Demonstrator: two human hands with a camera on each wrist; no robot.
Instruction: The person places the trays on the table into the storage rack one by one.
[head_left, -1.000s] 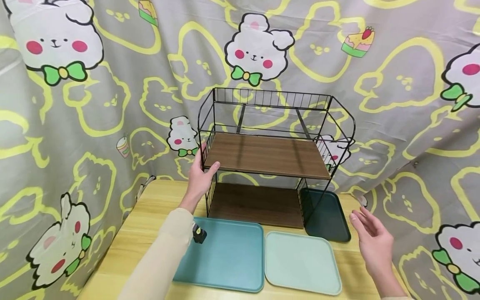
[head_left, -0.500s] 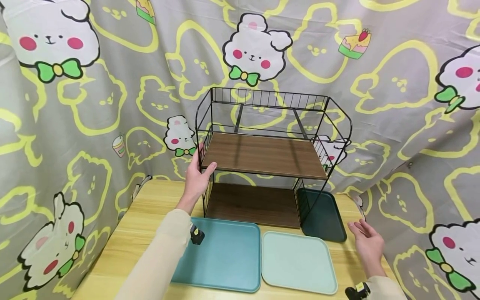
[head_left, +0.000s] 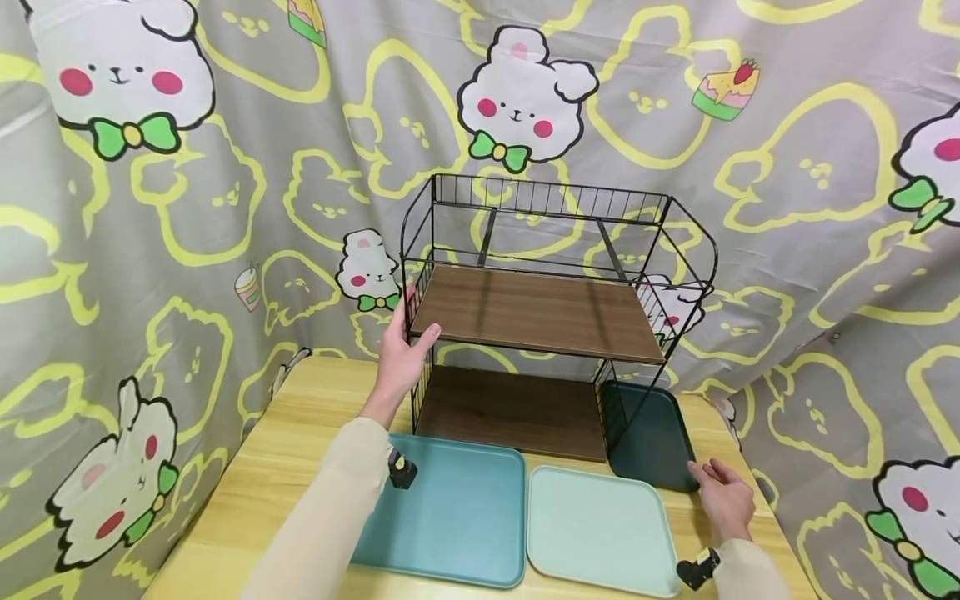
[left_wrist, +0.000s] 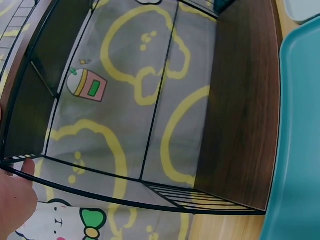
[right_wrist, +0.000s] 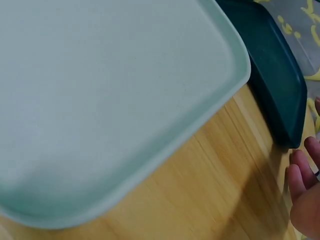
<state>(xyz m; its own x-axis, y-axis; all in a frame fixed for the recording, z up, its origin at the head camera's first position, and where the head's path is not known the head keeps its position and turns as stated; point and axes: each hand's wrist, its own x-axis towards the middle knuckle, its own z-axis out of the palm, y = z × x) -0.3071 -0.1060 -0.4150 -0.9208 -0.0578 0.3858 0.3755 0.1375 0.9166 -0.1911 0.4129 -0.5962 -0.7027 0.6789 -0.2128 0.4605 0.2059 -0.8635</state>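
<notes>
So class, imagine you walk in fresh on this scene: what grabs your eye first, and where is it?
A black wire rack with two dark wood shelves stands at the back of the yellow wooden table, before a grey curtain printed with white bears. The left hand grips the rack's left front post. Three trays lie before it; the right hand reaches the dark green tray.

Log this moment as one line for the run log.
left hand: holds wire shelf rack | right hand: open, at dark green tray corner | teal tray, mint tray: untouched
</notes>
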